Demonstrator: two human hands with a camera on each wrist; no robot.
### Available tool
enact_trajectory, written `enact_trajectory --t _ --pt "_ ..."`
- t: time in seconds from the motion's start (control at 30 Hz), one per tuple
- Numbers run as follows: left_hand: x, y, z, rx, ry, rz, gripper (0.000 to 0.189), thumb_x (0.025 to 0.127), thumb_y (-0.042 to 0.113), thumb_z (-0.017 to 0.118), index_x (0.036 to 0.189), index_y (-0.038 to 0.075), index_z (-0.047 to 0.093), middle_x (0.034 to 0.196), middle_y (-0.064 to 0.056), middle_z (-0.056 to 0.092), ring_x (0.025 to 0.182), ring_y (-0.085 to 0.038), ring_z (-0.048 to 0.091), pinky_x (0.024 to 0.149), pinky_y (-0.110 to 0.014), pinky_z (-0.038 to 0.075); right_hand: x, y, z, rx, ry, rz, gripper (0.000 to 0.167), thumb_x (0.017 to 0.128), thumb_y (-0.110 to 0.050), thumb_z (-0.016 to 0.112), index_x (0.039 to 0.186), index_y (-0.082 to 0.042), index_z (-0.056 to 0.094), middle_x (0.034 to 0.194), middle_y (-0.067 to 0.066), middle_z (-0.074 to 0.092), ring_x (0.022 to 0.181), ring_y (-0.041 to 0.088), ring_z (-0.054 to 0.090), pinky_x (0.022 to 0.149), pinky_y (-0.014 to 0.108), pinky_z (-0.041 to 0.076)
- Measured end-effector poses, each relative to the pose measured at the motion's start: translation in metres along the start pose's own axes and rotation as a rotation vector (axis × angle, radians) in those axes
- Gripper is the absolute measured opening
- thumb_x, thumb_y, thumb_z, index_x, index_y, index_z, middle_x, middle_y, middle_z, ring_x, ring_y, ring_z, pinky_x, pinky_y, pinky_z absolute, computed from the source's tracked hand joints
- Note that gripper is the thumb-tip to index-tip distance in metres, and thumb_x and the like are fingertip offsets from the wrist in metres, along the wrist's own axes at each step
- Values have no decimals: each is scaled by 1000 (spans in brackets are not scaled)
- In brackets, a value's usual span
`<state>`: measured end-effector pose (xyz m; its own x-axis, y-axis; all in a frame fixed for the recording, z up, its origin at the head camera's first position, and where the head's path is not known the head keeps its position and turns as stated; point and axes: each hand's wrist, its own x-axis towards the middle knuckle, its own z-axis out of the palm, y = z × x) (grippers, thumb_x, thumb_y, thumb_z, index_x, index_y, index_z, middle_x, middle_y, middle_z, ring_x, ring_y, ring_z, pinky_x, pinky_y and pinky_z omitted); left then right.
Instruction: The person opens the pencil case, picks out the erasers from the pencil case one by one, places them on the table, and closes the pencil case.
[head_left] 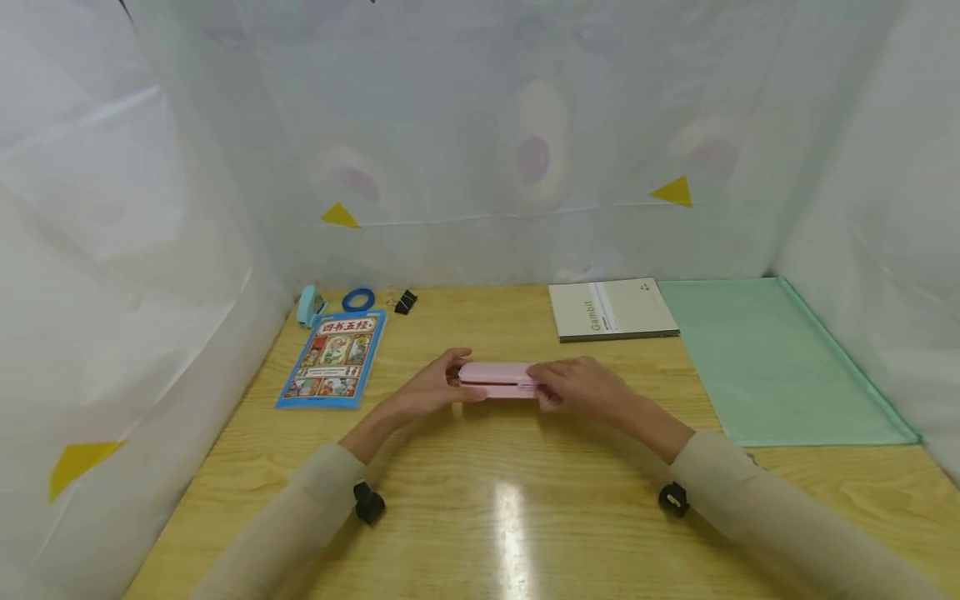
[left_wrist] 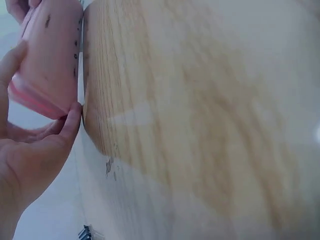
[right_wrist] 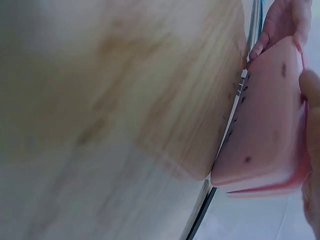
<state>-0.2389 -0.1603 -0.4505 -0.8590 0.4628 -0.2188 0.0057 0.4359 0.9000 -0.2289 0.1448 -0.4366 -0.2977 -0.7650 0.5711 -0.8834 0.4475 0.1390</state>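
Note:
A pink oblong case (head_left: 495,373) with rounded ends and a dark seam along its front is held level at mid-table between both hands. At its left end, my left hand (head_left: 427,390) grips it with the thumb in front and fingers behind. My right hand (head_left: 592,387) pinches the other end, thumb low and fingers over the top. Small dark marks dot one side of the case (left_wrist: 50,55) in the left wrist view. The right wrist view shows its seam near my right fingers (right_wrist: 311,95); whether the case touches the table I cannot tell.
A blue-edged picture book (head_left: 333,358) lies at left, with a light blue stapler (head_left: 309,305), blue tape roll (head_left: 358,291) and black binder clip (head_left: 406,302) behind. Toward the back right are a "Gambit" notebook (head_left: 615,308) and a greenish transparent sheet (head_left: 795,367). White sheeting encloses the table.

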Motion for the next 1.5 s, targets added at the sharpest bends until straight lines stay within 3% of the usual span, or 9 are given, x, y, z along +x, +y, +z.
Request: enact_trajectory --t 0.17,0.37,0.5,0.6,0.73,1.07,1.27,1.5 --pt "-1 1 4 28 -46 23 108 85 42 87 166 12 21 154 -11 47 141 -29 47 117 -48 38 0 12 -11 158 -80 200 20 86 -6 74 105 -4 78 85 2 75 56 0 43 49 21 40" --pt "-3 1 4 79 -35 28 110 82 43 88 166 15 22 153 -10 49 141 -28 48 115 -48 40 -15 24 -27 486 -236 415 31 95 -18 77 124 -9 77 108 7 78 52 -4 21 50 22 30" --pt "-4 -2 5 102 -53 45 113 81 39 90 166 15 19 151 -9 51 138 -26 51 113 -46 43 -30 29 -36 573 -266 506 38 95 -21 77 131 -10 73 120 6 76 66 -1 53 59 29 42" --pt "-6 -4 4 130 -50 62 116 80 35 92 166 17 17 152 -8 48 135 -25 52 112 -45 43 -39 32 -41 580 -272 537 38 94 -24 79 130 -16 75 121 -1 75 100 11 70 75 40 54" --pt "-7 -6 1 157 -47 100 120 77 29 94 166 16 14 155 -9 43 133 -25 52 114 -46 41 -48 36 -44 568 -261 533 36 91 -22 82 126 -23 77 122 -6 75 112 18 71 90 49 57" --pt "-5 -11 3 292 -63 179 122 76 30 96 165 7 16 159 -15 34 141 -29 42 120 -49 32 -58 40 -43 645 -259 607 37 87 -23 86 122 -30 78 125 -10 73 118 18 68 98 51 53" --pt "-7 -12 -2 200 -130 139 115 82 25 91 166 12 14 160 -13 31 143 -28 41 119 -48 33 -59 48 -43 698 -289 657 33 91 -27 82 123 -30 77 125 -7 73 119 23 67 98 55 52" --pt "-5 -8 -5 194 -142 153 116 81 23 92 164 13 12 152 -10 42 142 -27 40 123 -48 26 -57 66 -36 787 -234 803 30 101 -30 71 127 -15 76 120 4 75 112 22 69 93 40 55"
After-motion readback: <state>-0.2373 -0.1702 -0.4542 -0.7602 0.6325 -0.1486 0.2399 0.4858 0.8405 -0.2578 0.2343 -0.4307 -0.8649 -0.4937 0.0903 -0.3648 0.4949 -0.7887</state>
